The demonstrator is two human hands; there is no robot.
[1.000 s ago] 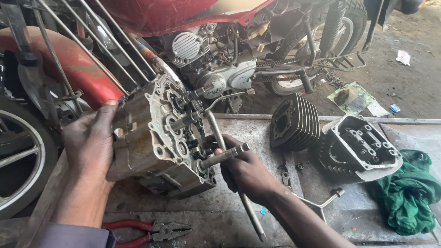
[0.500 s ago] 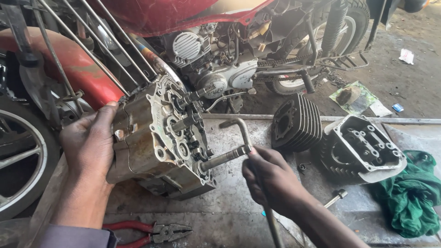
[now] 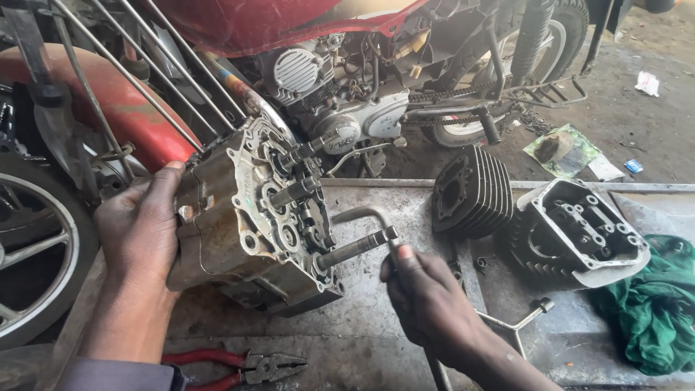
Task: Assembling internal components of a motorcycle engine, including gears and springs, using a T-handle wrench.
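Left fingers (image 3: 163,190) bracing engine case (image 3: 246,224), right hand (image 3: 431,304) gripping wrench (image 3: 376,221)

The left hand (image 3: 141,232) is reaching in from the lower left, its forearm rising steeply, palm turned to the right and pressing flat, fingers lying together and pointing up, thumb stretching along the top. The right hand (image 3: 427,304) is coming in from the lower right, forearm slanting up and left, fingers curling into a closed fist, thumb pointing upward along the front.
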